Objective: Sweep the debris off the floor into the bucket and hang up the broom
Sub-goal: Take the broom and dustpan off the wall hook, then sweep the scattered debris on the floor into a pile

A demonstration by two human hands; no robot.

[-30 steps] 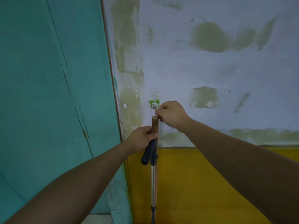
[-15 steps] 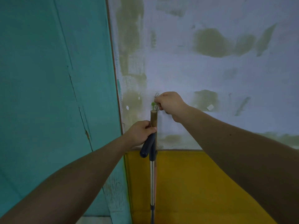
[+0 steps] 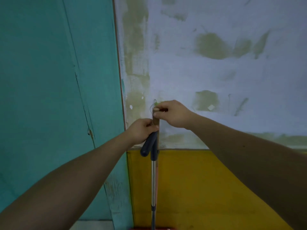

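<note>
The broom's brown wooden handle (image 3: 156,121) stands upright against the wall. Its top end sits just under a small green wall hook (image 3: 157,103). My left hand (image 3: 142,131) grips the handle near its top, together with a dark blue grip of a metal pole (image 3: 153,180) beside it. My right hand (image 3: 172,114) pinches the thin string loop (image 3: 152,107) at the handle's tip, right at the hook, which my fingers mostly hide. Broom head, debris and bucket are out of view.
A teal door or panel (image 3: 58,97) fills the left side, its edge close to the hook. The wall (image 3: 216,72) is patchy white above and yellow (image 3: 191,188) below. Something red (image 3: 144,228) shows at the floor under the pole.
The view has shifted slightly. My right hand now lies over the green hook with the string loop, and the handle's top has risen to just below it. My left hand keeps its grip.
</note>
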